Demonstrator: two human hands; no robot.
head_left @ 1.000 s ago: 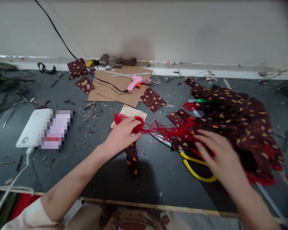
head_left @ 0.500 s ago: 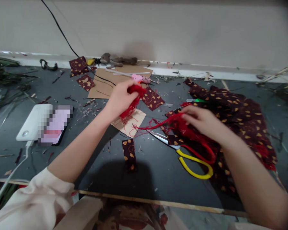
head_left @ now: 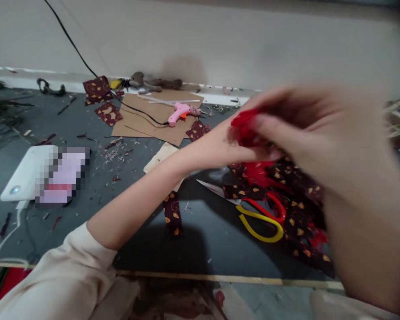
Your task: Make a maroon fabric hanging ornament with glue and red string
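Observation:
Red threads [head_left: 245, 126] are bunched between my two hands, high over the right part of the table. My left hand [head_left: 228, 142] is closed on them, its fingers partly hidden behind the other hand. Blurred by motion, my right hand [head_left: 306, 124] pinches the same red bunch from the right. More red threads [head_left: 258, 172] lie below on dark patterned cloth [head_left: 296, 222]. Scissors with yellow and red handles [head_left: 262, 222] rest on the table, blades pointing left. A cream piece [head_left: 163, 158] lies partly under my left forearm.
A pink glue gun [head_left: 180, 113] with a black cord sits on brown cardboard [head_left: 136, 118]. At the left are a white power bank [head_left: 30, 171] and a phone [head_left: 66, 173]. Cloth pieces [head_left: 172, 213] and scraps lie about. A wall [head_left: 220, 44] rises behind.
My left hand has moved right, meeting my right hand, which has risen closer to the camera. The red threads stretched between them are now bunched together. The glue gun has come into full view.

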